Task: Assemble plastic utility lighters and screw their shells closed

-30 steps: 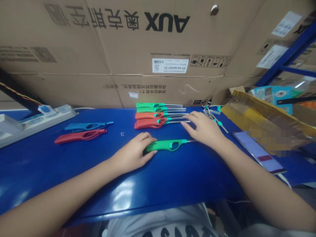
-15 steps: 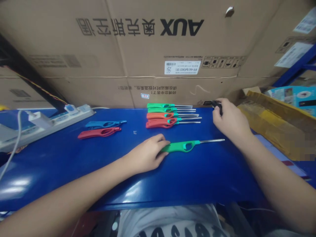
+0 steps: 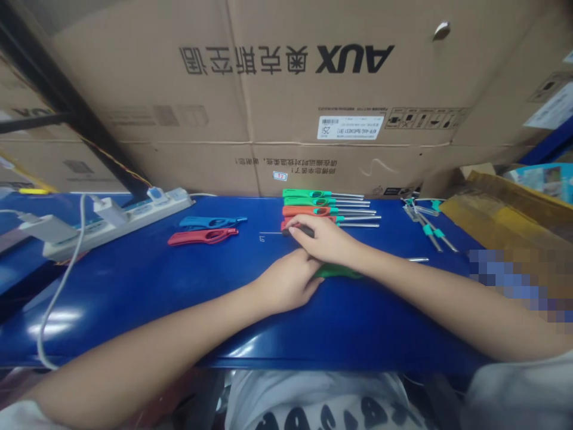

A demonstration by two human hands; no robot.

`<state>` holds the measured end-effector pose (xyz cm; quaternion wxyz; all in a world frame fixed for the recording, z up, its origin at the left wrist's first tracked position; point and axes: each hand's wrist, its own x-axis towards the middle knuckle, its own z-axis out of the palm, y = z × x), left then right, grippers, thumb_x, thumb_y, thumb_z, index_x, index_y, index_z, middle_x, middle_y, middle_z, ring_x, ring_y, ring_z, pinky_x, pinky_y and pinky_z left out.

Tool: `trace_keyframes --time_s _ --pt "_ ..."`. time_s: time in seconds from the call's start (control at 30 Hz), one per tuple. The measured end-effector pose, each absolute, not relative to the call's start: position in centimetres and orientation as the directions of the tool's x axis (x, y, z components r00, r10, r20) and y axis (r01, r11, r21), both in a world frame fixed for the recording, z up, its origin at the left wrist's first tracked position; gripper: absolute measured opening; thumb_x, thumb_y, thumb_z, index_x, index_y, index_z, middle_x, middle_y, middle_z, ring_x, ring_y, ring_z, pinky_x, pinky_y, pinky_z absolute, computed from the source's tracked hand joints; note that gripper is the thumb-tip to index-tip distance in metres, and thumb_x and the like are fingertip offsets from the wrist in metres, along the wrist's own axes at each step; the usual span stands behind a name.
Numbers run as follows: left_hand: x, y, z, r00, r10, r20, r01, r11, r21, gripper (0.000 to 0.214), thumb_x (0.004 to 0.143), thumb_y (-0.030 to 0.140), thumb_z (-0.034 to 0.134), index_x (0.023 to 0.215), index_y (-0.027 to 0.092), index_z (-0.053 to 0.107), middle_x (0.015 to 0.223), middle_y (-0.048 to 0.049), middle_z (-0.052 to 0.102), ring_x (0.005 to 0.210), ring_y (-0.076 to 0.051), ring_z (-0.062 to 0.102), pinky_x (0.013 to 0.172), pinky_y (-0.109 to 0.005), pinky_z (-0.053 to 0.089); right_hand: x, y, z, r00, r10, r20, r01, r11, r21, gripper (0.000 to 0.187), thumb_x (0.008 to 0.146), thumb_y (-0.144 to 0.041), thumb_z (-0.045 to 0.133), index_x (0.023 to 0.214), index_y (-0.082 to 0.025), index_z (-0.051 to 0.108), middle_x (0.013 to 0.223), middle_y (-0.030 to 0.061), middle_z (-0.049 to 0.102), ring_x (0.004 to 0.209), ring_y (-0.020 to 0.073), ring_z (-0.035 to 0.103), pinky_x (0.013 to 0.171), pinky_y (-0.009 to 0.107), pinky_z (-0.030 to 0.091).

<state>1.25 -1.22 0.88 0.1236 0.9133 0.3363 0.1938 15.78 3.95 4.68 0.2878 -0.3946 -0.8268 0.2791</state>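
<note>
My left hand [image 3: 293, 278] is closed on the handle of a green long-nosed lighter [image 3: 339, 272], which lies mostly under my right forearm; its metal tip pokes out to the right. Crossing just above it, my right hand [image 3: 324, 237] grips the black handle of a screwdriver [image 3: 272, 233]. The thin shaft points left, its tip close to a few tiny screws [image 3: 262, 239] on the blue table [image 3: 215, 286]. Behind my hands, several green and red lighters [image 3: 307, 210] lie in a row, the nearest partly covered by my right hand.
To the left lie a blue lighter shell [image 3: 206, 223] and a red one [image 3: 201, 237]. A white power strip [image 3: 134, 218] with plugs and cables stands beyond them. At right are metal lighter tubes with teal parts [image 3: 430, 230] and a yellow-taped carton [image 3: 487, 209]. A large cardboard box [image 3: 268, 119] walls the back.
My right hand has swept from the far right to the middle, bringing the screwdriver over the lighter. My left hand still holds the green lighter. The view has shifted slightly left.
</note>
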Motion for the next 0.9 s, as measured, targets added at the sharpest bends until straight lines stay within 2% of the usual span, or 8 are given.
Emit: trace_keyframes --time_s 0.1,0.23,0.4,0.5,0.57,0.67,0.77,0.9 --pt "1.4 -1.5 0.9 0.701 0.663 0.262 0.596 -0.747 0.296 0.029 0.095 0.020 0.056 0.121 0.009 0.064 0.120 -0.0197 0.066 0.107 -0.032 0.068 0.094 -0.047 0.059 15.3 4.5 4.4 -0.521 0.822 0.230 0.539 0.526 -0.658 0.021 0.096 -0.022 0.051 0.103 -0.018 0.071 0.108 0.0056 0.076 0.101 0.0198 0.069 0.091 0.034 0.050" --pt "1.5 -1.7 0.8 0.707 0.659 0.256 0.607 -0.752 0.257 0.030 0.096 0.021 0.054 0.121 0.008 0.064 0.121 -0.0203 0.065 0.108 -0.032 0.066 0.095 -0.047 0.058 15.4 4.6 4.2 -0.522 0.818 0.241 0.524 0.531 -0.666 0.021 0.096 -0.022 0.052 0.101 -0.019 0.071 0.107 0.0050 0.076 0.097 0.0188 0.069 0.088 0.033 0.051" --pt "1.5 -1.5 0.4 0.700 0.655 0.286 0.574 -0.753 0.322 0.034 0.098 0.022 0.053 0.128 0.009 0.062 0.122 -0.0180 0.063 0.111 -0.030 0.063 0.099 -0.045 0.056 15.8 4.3 5.2 -0.446 0.851 0.279 0.481 0.490 -0.727 0.018 0.095 -0.021 0.054 0.097 -0.019 0.071 0.106 0.0053 0.077 0.098 0.0181 0.070 0.092 0.034 0.051" --pt "1.5 -1.1 -0.1 0.676 0.675 0.296 0.544 -0.728 0.417 0.037 0.099 0.025 0.055 0.132 0.010 0.062 0.113 -0.0150 0.063 0.106 -0.027 0.063 0.098 -0.043 0.056 16.8 4.0 6.3 -0.327 0.876 0.354 0.383 0.466 -0.798 0.012 0.089 -0.023 0.062 0.094 -0.018 0.071 0.097 0.0042 0.075 0.087 0.0152 0.069 0.083 0.030 0.052" --pt "1.5 -0.8 -0.4 0.663 0.678 0.316 0.509 -0.718 0.474 0.038 0.099 0.027 0.058 0.132 0.009 0.063 0.111 -0.0141 0.063 0.105 -0.025 0.063 0.099 -0.041 0.055 17.9 3.6 7.0 -0.218 0.906 0.362 0.304 0.416 -0.857 0.011 0.083 -0.027 0.070 0.087 -0.018 0.073 0.083 0.0019 0.072 0.073 0.0125 0.064 0.068 0.026 0.050" --pt "1.6 -0.5 -0.6 0.645 0.681 0.347 0.441 -0.703 0.558 0.040 0.097 0.029 0.063 0.132 0.009 0.063 0.114 -0.0140 0.063 0.105 -0.024 0.064 0.099 -0.038 0.055 19.9 2.7 7.7 -0.039 0.962 0.270 0.071 0.273 -0.960 0.016 0.077 -0.033 0.074 0.078 -0.018 0.074 0.052 -0.0048 0.052 0.047 0.0086 0.042 0.043 0.023 0.034" --pt "1.8 -0.8 -0.5 0.623 0.702 0.345 0.402 -0.666 0.629 0.040 0.095 0.030 0.066 0.131 0.013 0.064 0.114 -0.0119 0.065 0.095 -0.021 0.066 0.091 -0.036 0.058 21.9 2.0 7.8 0.050 0.983 0.174 -0.174 0.180 -0.968 0.015 0.074 -0.031 0.073 0.071 -0.017 0.073 0.049 -0.0056 0.043 0.044 0.0071 0.036 0.039 0.021 0.028" --pt "2.0 -1.3 -0.1 0.534 0.770 0.350 0.394 -0.593 0.703 0.036 0.091 0.032 0.069 0.124 0.017 0.068 0.111 -0.0089 0.066 0.081 -0.015 0.065 0.077 -0.031 0.058 23.8 1.7 7.0 0.117 0.987 0.111 -0.287 0.140 -0.948 0.021 0.075 -0.033 0.070 0.062 -0.017 0.070 0.045 -0.0072 0.032 0.041 0.0058 0.033 0.038 0.020 0.028"
